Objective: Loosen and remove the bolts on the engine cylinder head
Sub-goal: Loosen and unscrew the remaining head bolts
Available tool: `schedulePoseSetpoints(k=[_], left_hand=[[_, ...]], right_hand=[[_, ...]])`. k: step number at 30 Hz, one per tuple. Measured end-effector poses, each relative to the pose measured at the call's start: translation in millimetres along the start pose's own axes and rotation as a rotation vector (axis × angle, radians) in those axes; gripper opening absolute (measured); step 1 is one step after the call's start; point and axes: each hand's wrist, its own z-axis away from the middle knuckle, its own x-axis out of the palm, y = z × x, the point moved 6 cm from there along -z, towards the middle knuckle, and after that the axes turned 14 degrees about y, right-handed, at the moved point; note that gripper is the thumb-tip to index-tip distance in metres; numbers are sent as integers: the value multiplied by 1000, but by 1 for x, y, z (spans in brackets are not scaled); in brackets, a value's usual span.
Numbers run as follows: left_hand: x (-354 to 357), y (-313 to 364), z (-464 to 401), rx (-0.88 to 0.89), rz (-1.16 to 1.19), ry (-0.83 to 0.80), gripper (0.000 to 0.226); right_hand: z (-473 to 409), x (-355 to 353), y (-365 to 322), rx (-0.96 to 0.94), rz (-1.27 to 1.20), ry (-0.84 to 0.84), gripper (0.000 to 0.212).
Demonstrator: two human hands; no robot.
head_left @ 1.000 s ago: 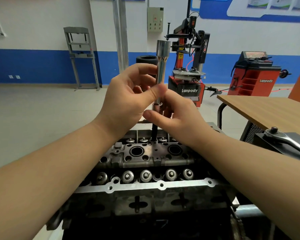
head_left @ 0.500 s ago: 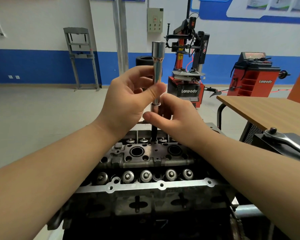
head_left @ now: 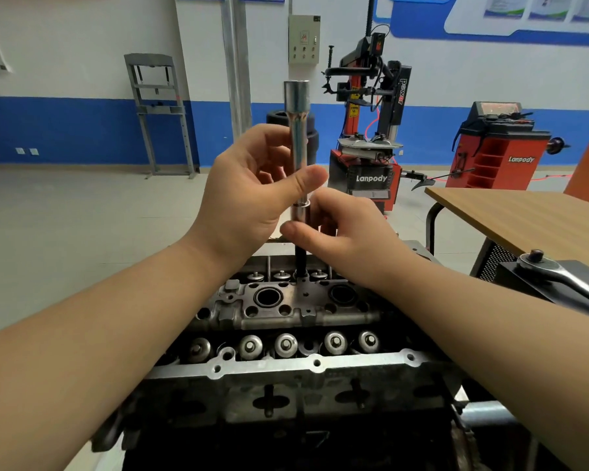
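Both hands gripping upright extension bar over cylinder head, bar seemingly shifted slightly left

A white wall with a broad blue band runs across the far side above a pale grey floor. A grey metal frame stands far left. A beige electrical box hangs on the wall. A tyre changer stands centre; a red balancing machine stands far right. A wooden tabletop sits near right.
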Motion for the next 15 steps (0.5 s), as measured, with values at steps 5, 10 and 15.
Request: schedulePoseSetpoints(k=[5, 10, 15], left_hand=[[3, -6, -1, -73, 91, -59, 23], [3, -6, -2, -68, 51, -73, 23], [0, -4, -2, -34, 33, -25, 31]], right_hand=[[1, 0, 2, 14, -27, -38, 24], [1, 0, 1, 34, -68, -33, 24], [0, -4, -2, -21, 7, 68, 40]])
